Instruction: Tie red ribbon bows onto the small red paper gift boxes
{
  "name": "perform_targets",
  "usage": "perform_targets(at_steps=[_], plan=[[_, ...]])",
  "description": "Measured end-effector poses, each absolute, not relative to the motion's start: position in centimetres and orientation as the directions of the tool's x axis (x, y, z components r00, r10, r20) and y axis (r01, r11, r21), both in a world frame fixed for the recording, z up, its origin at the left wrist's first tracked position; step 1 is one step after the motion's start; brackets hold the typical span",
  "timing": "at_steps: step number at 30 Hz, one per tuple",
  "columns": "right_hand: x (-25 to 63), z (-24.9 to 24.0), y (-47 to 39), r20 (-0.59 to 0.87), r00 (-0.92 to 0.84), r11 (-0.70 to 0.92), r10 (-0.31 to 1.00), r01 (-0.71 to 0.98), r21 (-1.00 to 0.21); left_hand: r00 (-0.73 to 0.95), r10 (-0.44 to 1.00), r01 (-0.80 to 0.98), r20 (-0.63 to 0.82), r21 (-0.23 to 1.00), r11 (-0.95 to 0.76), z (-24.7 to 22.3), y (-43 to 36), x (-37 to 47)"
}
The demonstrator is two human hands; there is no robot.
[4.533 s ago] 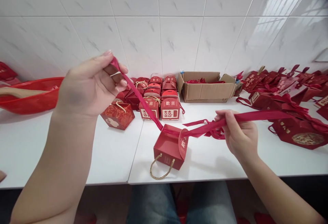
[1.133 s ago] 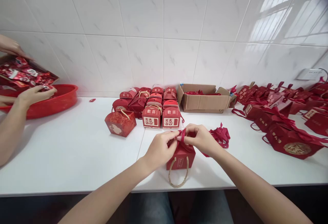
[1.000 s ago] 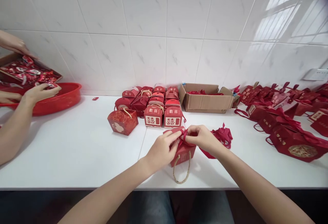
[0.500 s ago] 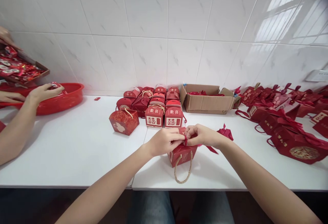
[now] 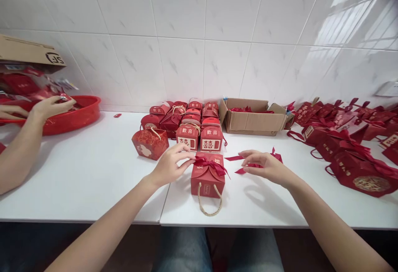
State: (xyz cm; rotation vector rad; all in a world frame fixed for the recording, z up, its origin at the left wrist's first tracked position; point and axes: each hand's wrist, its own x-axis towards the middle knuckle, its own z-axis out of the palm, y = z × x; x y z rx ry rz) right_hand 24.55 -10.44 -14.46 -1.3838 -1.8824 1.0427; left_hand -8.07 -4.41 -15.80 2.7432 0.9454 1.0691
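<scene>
While the ribbon work goes on, at the far left a co-worker's hand (image 5: 51,108) is over the red basin (image 5: 77,122); the carton (image 5: 27,50) above it, tilted with its contents facing out half a second ago, now shows its outer side, and blurred red packets lie beneath. Near the counter's (image 5: 93,172) back edge lies a small red scrap (image 5: 117,115). The patterned box (image 5: 155,142) and the clustered boxes (image 5: 186,131) beside it look undisturbed.

The bigger change is at the middle, close to the counter's front edge. Both hands were together over the small red box (image 5: 207,177) — now they stand apart and a bow (image 5: 211,163) shows across its top. The left hand (image 5: 172,166) has thumb and fingertips at the bow's left end; I cannot tell whether its grip pinches the ribbon or only touches it. The box stands upright, its rope handle (image 5: 209,214) hanging toward the front edge. I judge the tying nearly done, with perhaps some straightening left.

Behind, the cardboard box (image 5: 251,123) is unmoved near the back edge. The right hand (image 5: 268,166) is away from the bow, its grip loose and holding nothing, with spare ribbon (image 5: 277,156) behind it. Toward the counter's right end, ribboned boxes (image 5: 350,162) sit crowded — unchanged.
</scene>
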Motion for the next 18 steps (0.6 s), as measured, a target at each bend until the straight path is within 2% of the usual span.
perform_targets(at_steps=[2,4,6,8,11,15,17,18], plan=[[24.2,-15.2,-10.5,0.027,-0.406,0.214,0.914,0.422,-0.881,0.497,0.650,0.502,0.575,0.420,-0.756,-16.3,-5.3,-7.8],[22.7,-16.3,-10.4,0.061,-0.490,0.275,0.870,0.379,-0.884,0.342,0.775,0.490,0.532,0.603,-0.630,-17.2,-6.7,-7.3],[20.3,-17.5,-10.3,0.111,-0.493,0.325,0.863,0.373,-0.869,0.196,0.863,0.443,0.465,0.743,-0.501,-18.6,-8.3,-6.5],[18.0,-18.5,-10.4,0.180,-0.420,0.346,0.889,0.361,-0.866,0.200,0.905,0.357,0.375,0.832,-0.424,-20.2,-9.7,-5.7],[16.8,-19.2,-11.7,0.221,-0.298,0.325,0.929,0.364,-0.873,0.169,0.925,0.324,0.340,0.867,-0.378,-22.3,-11.3,-5.4],[21.9,-19.4,-16.2,0.078,-0.200,0.146,0.977,0.350,-0.925,0.044,0.935,0.497,0.351,0.805,-0.325,-24.3,-11.8,-6.6],[26.6,-19.7,-18.8,-0.006,-0.040,0.008,0.999,0.336,-0.942,0.091,0.930,0.553,0.356,0.759,-0.344,-25.0,-11.5,-7.1],[29.1,-20.0,-19.9,-0.003,0.139,-0.050,0.990,0.335,-0.941,0.136,0.923,0.570,0.361,0.733,-0.370,-25.2,-11.3,-7.1]])
